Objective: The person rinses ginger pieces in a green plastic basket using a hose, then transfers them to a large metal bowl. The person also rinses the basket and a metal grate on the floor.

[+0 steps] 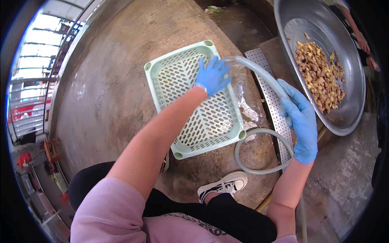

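A pale green perforated plastic basket (200, 133) lies on the wet concrete floor before me. My left hand (213, 76), in a blue glove, is spread with fingers apart over the basket's right upper part; whether it touches the basket cannot be told. My right hand (299, 112), also gloved in blue, is closed round a translucent hose (261, 71). From that hand the hose arches left to the basket's upper right edge, where its end is near my left hand. Another stretch of hose loops on the floor by the basket's lower right corner.
A large metal basin (331, 123) holding many ginger roots (319, 76) stands at the right. A perforated metal strip (278, 112) runs beside the floor's edge. Dark wet ground (243, 27) lies beyond. Another person's hands (366, 50) show at far right. My shoe (225, 185) is below the basket.
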Demonstrator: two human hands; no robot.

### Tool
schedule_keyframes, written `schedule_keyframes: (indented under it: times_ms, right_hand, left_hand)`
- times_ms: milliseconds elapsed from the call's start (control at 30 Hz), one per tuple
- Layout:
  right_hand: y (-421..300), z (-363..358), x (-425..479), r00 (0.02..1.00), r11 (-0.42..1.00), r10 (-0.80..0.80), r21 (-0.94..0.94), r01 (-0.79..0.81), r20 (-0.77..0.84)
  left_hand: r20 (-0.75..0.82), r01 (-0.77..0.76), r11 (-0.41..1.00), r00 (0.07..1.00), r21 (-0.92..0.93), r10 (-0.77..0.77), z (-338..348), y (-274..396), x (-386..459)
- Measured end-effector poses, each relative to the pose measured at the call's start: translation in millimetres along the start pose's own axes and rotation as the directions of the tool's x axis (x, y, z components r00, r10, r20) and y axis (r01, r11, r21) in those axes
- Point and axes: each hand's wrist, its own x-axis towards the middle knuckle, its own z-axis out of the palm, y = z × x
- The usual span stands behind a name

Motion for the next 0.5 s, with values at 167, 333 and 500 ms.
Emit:
schedule_keyframes:
  times_ms: [167,333,500]
  right_hand:
    - [-11.6,48.3,34.6,0.988,0.998,-0.063,0.011,0.062,0.143]
    - [-2.6,88.8,61.5,0.952,0.997,-0.072,0.039,0.063,0.298]
    - [1.2,118.0,75.1,0.917,0.999,-0.046,0.016,0.044,0.397]
  left_hand:
    - [0.205,0.087,0.996,0.975,0.012,-0.087,-26.3,-74.2,44.7]
    - [0.302,0.433,0.819,0.893,-0.377,-0.333,-25.8,-162.8,-3.8]
    - [0.419,0.666,0.671,0.738,-0.326,-0.529,-31.2,-219.3,-82.9]
